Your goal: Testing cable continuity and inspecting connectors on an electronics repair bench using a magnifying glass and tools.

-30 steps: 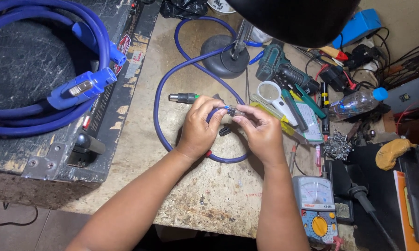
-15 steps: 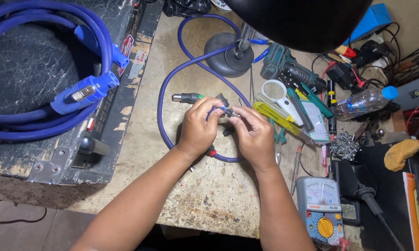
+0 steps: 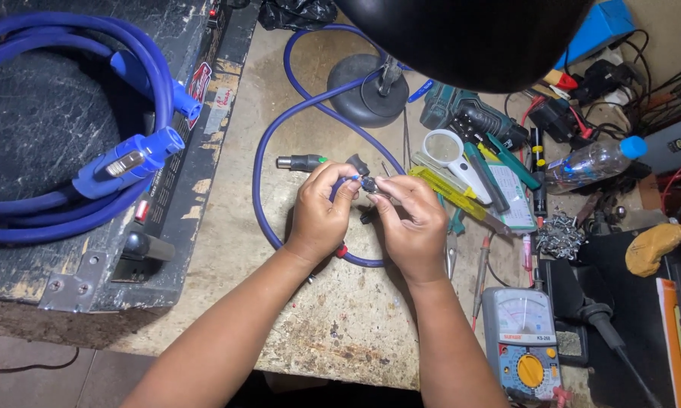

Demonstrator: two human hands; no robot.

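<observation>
My left hand and my right hand meet over the middle of a worn workbench. Between their fingertips they pinch a small dark connector part at the end of a thin blue cable. That cable loops around both hands on the bench. A grey plug shell with a green tip lies just left of my left hand's fingers. A small black piece sits just above the fingertips.
A coil of thick blue cable with a blue plug rests on a black case at left. A lamp base, magnifier, screwdrivers, clear bottle and an analog multimeter crowd the right side. A dark lamp shade hangs overhead.
Both hands stay together on the small connector part, with only slight finger shifts. The view has drifted a little.
</observation>
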